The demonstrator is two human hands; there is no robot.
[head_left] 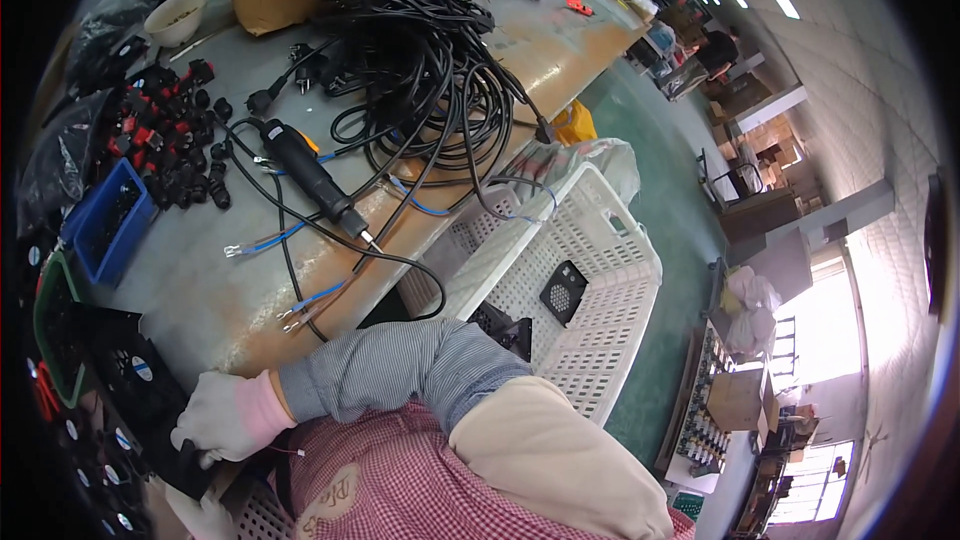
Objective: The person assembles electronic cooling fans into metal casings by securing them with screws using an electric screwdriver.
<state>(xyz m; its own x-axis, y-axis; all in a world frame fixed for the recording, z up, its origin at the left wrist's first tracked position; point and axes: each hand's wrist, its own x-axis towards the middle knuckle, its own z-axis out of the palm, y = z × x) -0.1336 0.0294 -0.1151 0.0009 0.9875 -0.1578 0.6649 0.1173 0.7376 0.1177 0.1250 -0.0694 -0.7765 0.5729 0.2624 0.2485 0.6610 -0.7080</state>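
At the far left, a green-rimmed tray (72, 380) sits near the edge of the surface (215, 305), with a blue tray (98, 265) beyond it. Dark pieces with oval labels (112, 476) lie low at that side. The black panel (125, 345), with 1 oval label, lies just right of the green-rimmed tray. Farther back are a heap of red and black parts (150, 135) and a white bowl (178, 18). At the lower edge, the left hand (200, 516), gloved, is partly hidden; I cannot tell how far it is closed or what it holds. Just above it, the gloved right hand (222, 422) has its fingers curled on the panel's near end. Next come a black power screwdriver (318, 178) and a tangle of black cables (430, 70). At the right, a white crate (632, 275) contains a black perforated plate (564, 294).
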